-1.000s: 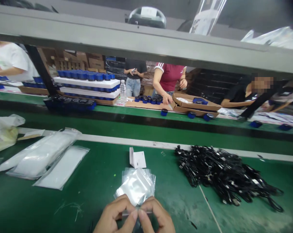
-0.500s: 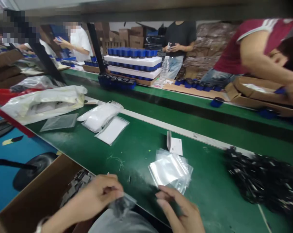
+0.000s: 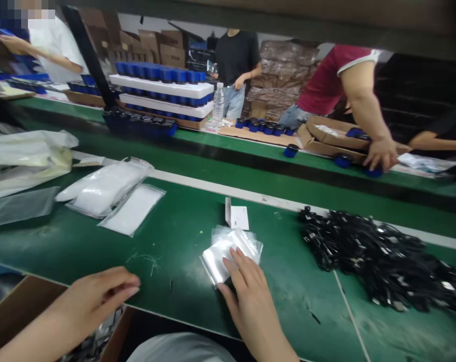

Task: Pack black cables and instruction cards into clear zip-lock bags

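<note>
My right hand [image 3: 246, 286] lies over a small pile of clear plastic bags [image 3: 222, 254], fingers spread on the topmost one and thumb near its lower edge. At the table's front edge is my left hand [image 3: 103, 294], empty, with a gap between thumb and fingers. Beneath it, a cardboard box [image 3: 9, 314] holds several small packed pieces, partly hidden by my forearm. Just behind the bags stands a small folded white card [image 3: 238, 217].
Black coiled cables [image 3: 379, 256] are heaped on the right. White packets [image 3: 132, 208] and a large plastic bag [image 3: 27, 156] lie left. Across the green table [image 3: 190, 211], a co-worker's hand [image 3: 381, 153] touches a blue-and-black item. Trays of blue items [image 3: 163, 89] are stacked behind.
The clear bag with something dark inside has left my left hand, which moved left and opened. My right hand has come onto the pile of bags. The view has swung right.
</note>
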The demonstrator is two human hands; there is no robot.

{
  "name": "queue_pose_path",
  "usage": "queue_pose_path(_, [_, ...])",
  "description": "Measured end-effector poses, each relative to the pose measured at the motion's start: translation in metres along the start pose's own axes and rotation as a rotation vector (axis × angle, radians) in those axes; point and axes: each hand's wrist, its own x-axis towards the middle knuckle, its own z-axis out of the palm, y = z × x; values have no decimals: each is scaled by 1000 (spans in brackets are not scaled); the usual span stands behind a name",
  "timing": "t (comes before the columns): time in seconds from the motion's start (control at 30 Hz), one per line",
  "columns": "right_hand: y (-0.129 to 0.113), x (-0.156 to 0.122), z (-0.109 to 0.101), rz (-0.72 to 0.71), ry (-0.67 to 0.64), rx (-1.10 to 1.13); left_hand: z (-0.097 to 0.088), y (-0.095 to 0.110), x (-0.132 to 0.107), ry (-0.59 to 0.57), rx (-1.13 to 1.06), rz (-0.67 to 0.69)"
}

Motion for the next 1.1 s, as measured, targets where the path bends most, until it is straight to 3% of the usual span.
queue_pose_path(0.03, [-1,-1,1,4,-3,-12,7,22,13,-112,4,64])
queue_pose_path(0.07, [-1,-2,3,11,-8,-20,15,44,26,-120,5,102])
queue_pose_path(0.17, [0,-5,4,37,-13,-16,37,96,69,3,-101,154])
queue_pose_path(0.23, [1,-7,1,48,-4,6,51,120,97,37,-124,169])
queue_pose_path(0.33, [4,-6,-6,88,38,58,67,138,125,20,-115,195])
queue_pose_path(0.4, [10,-4,-11,120,84,79,73,138,129,-13,-90,210])
queue_pose_path(0.5, [22,2,-13,174,127,40,79,129,115,-24,-23,203])
queue_pose_path(0.7, [34,7,-2,182,17,-49,87,109,92,30,136,155])
queue_pose_path(0.97, [27,7,-6,230,-44,-31,74,97,95,48,164,249])
queue_pose_path(1.1, [30,10,-10,267,8,28,72,89,89,112,139,309])
